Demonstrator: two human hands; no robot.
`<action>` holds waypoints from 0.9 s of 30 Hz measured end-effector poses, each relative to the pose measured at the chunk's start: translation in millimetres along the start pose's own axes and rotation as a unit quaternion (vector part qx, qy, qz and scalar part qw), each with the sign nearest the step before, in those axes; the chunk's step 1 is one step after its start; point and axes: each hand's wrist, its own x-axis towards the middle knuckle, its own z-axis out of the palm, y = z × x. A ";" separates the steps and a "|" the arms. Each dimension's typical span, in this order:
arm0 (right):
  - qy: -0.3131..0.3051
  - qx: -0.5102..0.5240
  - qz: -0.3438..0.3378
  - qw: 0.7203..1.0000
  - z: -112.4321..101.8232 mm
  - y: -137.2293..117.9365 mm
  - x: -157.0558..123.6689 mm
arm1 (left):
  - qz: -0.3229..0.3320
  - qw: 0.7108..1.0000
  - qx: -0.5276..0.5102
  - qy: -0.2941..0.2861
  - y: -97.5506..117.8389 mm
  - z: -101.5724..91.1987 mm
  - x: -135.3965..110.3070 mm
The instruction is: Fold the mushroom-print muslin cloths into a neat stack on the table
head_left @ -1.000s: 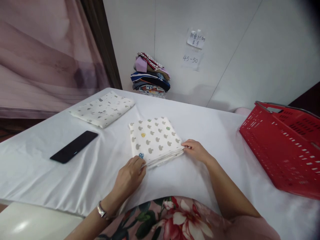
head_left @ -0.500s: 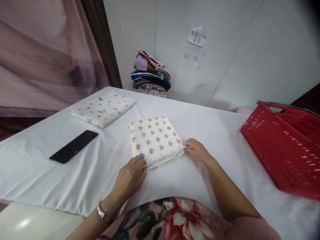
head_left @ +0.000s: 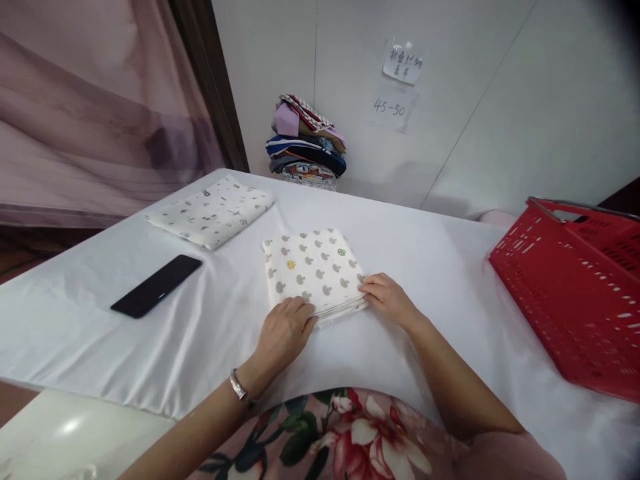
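A folded white cloth (head_left: 320,263) with grey mushroom prints, a few of them coloured, lies on the white-covered table (head_left: 410,247) in front of me. Its near side shows several stacked layers. My left hand (head_left: 286,328) is at the near left part of that edge, fingers closed over the layers and thumb below. With fingers and thumb pinched, my right hand (head_left: 386,298) grips the near right corner. Farther back on the left rests another folded white cloth (head_left: 213,212) with small grey prints, apart from both hands.
A black phone (head_left: 157,285) lies on the table's left part. A red perforated basket (head_left: 570,300) stands on the right. Behind the table's far edge is a stack of folded fabrics (head_left: 307,143) by the wall, with paper signs (head_left: 401,63) above.
My left hand has slid right along the cloth's near edge and now covers the blue mushroom print. My right hand stays at the right corner. The view has shifted slightly.
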 end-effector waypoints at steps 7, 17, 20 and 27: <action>0.044 -0.027 -0.001 0.999 4.8 5.6 -2.4 | 0.025 1.000 0.015 0.001 -1.4 1.8 0.1; 0.010 -0.002 0.009 1.000 1.1 3.2 -2.6 | 0.022 0.999 -0.021 0.020 -0.4 2.9 3.4; 0.009 -0.005 -0.008 1.000 0.0 -1.1 -1.1 | 0.022 0.999 -0.023 0.011 3.1 1.0 7.3; -0.025 -0.001 -0.025 0.999 -5.5 -11.5 1.6 | 0.005 1.000 -0.007 -0.016 9.7 6.3 15.4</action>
